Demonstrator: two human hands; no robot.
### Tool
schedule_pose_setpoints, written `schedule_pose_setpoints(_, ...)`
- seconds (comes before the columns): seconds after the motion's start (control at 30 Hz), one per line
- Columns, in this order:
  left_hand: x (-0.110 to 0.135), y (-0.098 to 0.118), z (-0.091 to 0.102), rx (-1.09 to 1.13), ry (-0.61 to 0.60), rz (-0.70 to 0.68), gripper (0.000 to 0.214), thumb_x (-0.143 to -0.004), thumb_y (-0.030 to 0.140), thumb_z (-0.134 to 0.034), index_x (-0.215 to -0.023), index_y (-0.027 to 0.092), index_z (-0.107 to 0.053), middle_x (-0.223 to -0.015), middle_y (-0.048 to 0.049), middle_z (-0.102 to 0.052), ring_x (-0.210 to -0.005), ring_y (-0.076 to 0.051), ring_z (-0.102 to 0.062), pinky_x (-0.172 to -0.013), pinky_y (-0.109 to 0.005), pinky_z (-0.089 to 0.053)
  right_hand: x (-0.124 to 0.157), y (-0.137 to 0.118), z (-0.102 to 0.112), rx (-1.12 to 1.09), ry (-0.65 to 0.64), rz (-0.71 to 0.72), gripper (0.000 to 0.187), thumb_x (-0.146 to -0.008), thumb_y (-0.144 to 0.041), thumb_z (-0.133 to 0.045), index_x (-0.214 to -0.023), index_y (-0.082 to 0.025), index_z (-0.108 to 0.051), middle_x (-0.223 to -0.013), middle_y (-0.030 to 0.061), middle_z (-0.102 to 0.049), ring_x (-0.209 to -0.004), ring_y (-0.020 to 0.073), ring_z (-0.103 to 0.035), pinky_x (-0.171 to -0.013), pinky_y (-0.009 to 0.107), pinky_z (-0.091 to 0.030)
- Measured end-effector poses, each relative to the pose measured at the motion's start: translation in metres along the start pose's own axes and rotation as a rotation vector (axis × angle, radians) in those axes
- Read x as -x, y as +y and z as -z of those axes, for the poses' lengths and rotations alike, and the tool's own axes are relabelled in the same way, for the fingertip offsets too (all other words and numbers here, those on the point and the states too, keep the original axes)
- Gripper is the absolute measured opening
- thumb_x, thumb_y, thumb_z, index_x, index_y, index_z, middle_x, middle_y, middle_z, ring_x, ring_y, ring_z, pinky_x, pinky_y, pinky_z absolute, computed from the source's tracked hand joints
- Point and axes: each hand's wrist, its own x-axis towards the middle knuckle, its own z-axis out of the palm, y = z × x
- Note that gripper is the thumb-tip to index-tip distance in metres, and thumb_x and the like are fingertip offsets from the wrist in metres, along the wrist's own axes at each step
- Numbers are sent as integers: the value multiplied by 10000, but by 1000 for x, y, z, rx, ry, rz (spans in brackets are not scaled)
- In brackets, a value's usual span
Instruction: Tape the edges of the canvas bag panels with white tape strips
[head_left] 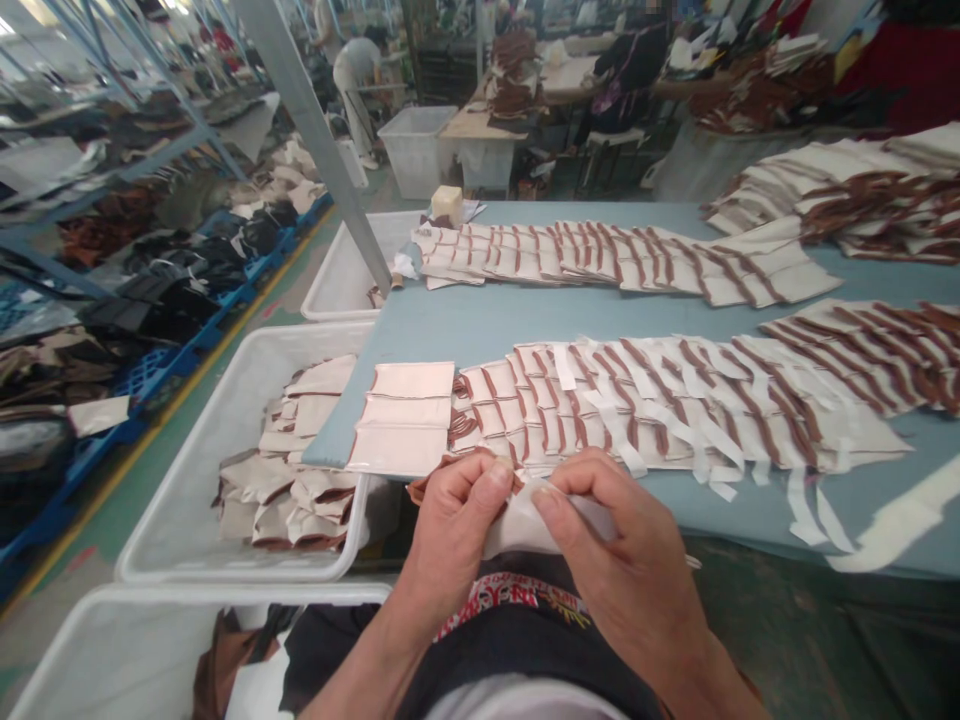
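My left hand [454, 520] and my right hand [615, 550] are both closed on one pale leather piece with a brown edge [517, 520], held between them just below the front edge of the blue table [465, 325]. The thumbs pinch its top. Right above my hands a long overlapping row of cream pieces with brown strips and white tape strips [645, 410] lies on the table. At its left end sit three plain pinkish pieces [405, 415].
A white bin [187, 470] at my left holds several loose cream and brown pieces [289, 470]. Another white bin [112, 650] is nearer me. A second row of pieces [600, 260] lies farther back, with stacks [862, 200] at the right. Shelving stands left; a person works at the far back.
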Motion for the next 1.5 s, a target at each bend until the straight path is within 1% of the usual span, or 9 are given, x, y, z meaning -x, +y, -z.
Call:
schedule_pose_setpoints(0.2,3,0,-2,65,24,47,492,-825,615,-723,-690,145,-661,-613,25,-518,-575,-105,-396,-569,-238,-331,-1,2,-2,13,-4,-4,186,-903,-182,-616,-729,-223,-567,-699,-38,-608,-647,120,-581,-629,222,-447)
schedule_pose_setpoints(0.4,2,-2,-2,26,77,63,523,-807,649,-720,-678,142,-698,-576,17,-529,-543,-103,-407,-533,-233,-306,7,-20,27,58,48,-108,200,-935,-277,-620,-737,-258,-597,-611,-45,-583,-504,134,-518,-507,245,-410)
schedule_pose_setpoints(0.47,1,-2,-2,27,61,69,542,-821,657,-701,-648,144,-668,-543,29,-493,-517,-92,-372,-514,-230,-276,9,-26,32,49,2,-162,228,-949,-315,-616,-728,-261,-600,-589,-49,-573,-480,132,-502,-480,246,-395)
schedule_pose_setpoints(0.57,0,-1,-4,21,40,39,536,-851,641,-682,-655,143,-649,-526,48,-430,-505,-79,-313,-502,-229,-232,8,-23,24,4,-101,-166,251,-946,-300,-585,-701,-247,-582,-588,-51,-578,-495,122,-525,-488,231,-403)
schedule_pose_setpoints(0.67,-1,0,-5,-18,34,2,506,-871,618,-673,-706,140,-660,-564,49,-416,-536,-83,-299,-514,-232,-233,5,-10,8,93,-54,-147,222,-918,-287,-585,-704,-231,-599,-597,-41,-617,-506,123,-549,-511,233,-407)
schedule_pose_setpoints(0.77,-2,1,-6,-52,36,-16,518,-880,620,-657,-670,150,-604,-588,46,-399,-560,-89,-295,-521,-237,-241,4,-1,-1,174,-12,-149,231,-912,-324,-593,-703,-227,-606,-605,-29,-640,-515,133,-567,-529,243,-407)
schedule_pose_setpoints(1.13,-2,4,-9,-46,54,-4,564,-844,650,-674,-592,178,-496,-542,69,-313,-520,-82,-225,-491,-243,-196,2,6,-6,184,-35,-240,258,-897,-377,-574,-680,-240,-584,-574,-28,-634,-466,144,-533,-491,250,-400)
schedule_pose_setpoints(1.33,-6,-1,-8,22,28,29,535,-841,640,-685,-629,159,-588,-538,69,-330,-517,-79,-227,-487,-230,-211,0,8,-6,171,-26,-256,253,-885,-378,-573,-673,-241,-581,-569,-29,-631,-467,147,-535,-494,250,-403)
schedule_pose_setpoints(1.5,-7,1,-9,15,26,25,527,-843,626,-693,-632,154,-593,-541,70,-335,-520,-76,-230,-486,-222,-214,0,10,-9,198,1,-269,257,-874,-385,-567,-658,-244,-559,-567,-26,-636,-479,156,-552,-512,260,-406)
